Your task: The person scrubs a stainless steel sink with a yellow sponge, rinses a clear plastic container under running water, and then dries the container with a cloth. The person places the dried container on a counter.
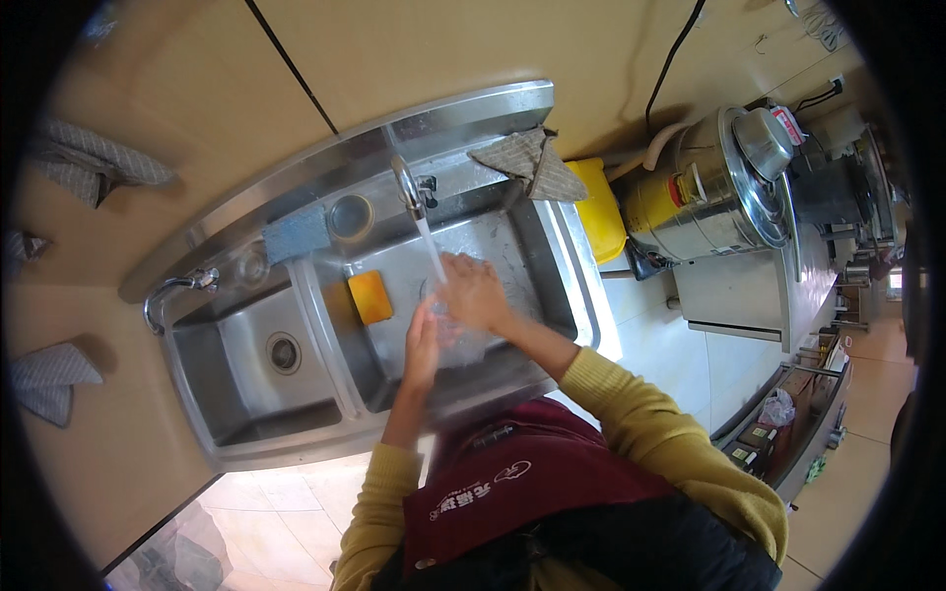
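Water runs from a chrome faucet (407,185) onto my hands over the right basin of a stainless steel double sink (355,402). My right hand (477,292) lies under the stream, palm down, fingers extended. Just left of it and below, my left hand (423,340) is raised beside the stream; its fingertips are partly hidden by water and the other hand. No object shows in either hand. An orange sponge (370,297) rests at the left side of the same basin. Water splashes on the basin floor beneath my hands.
A blue cloth (295,234) and a round metal lid or dish (351,217) lie on the sink's back ledge. A grey striped cloth (528,162) drapes over the back right corner. A second faucet (177,288) serves the left basin. A yellow bin (600,210) stands right of the sink.
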The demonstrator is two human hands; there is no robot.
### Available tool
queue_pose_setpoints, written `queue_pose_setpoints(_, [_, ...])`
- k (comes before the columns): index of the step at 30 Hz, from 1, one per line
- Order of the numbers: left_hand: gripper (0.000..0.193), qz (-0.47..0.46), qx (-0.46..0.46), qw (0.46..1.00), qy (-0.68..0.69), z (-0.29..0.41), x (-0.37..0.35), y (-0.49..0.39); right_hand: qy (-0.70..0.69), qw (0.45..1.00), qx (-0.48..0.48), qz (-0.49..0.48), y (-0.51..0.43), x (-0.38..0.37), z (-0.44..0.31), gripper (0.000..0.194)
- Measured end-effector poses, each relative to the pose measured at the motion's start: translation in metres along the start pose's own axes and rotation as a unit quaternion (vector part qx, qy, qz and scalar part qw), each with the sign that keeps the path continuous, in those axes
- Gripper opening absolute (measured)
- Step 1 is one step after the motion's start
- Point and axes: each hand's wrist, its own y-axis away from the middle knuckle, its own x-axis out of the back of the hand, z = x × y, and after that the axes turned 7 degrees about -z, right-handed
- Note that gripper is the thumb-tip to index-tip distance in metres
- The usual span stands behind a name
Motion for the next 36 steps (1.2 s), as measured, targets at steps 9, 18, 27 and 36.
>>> queue_pose_setpoints(9, [0.036,-0.128,-0.120,0.844,-0.507,0.002,-0.010,0.020,-0.607,0.741,-0.253,-0.136,0.007,0.011,0.070,0.077])
queue_pose_setpoints(18, [0.040,0.024,0.047,0.990,-0.129,-0.004,0.002,-0.054,-0.657,0.721,-0.219,0.009,0.037,0.035,0.083,0.087])
queue_pose_setpoints(27, [0.060,0.264,-0.217,0.840,-0.422,0.022,0.066,-0.011,-0.765,0.613,-0.157,-0.119,0.035,-0.007,0.079,0.088])
queue_pose_setpoints(36, [0.059,0.206,-0.022,0.976,-0.066,-0.030,0.046,-0.013,-0.124,0.960,0.112,0.225,0.021,-0.012,0.022,0.061])
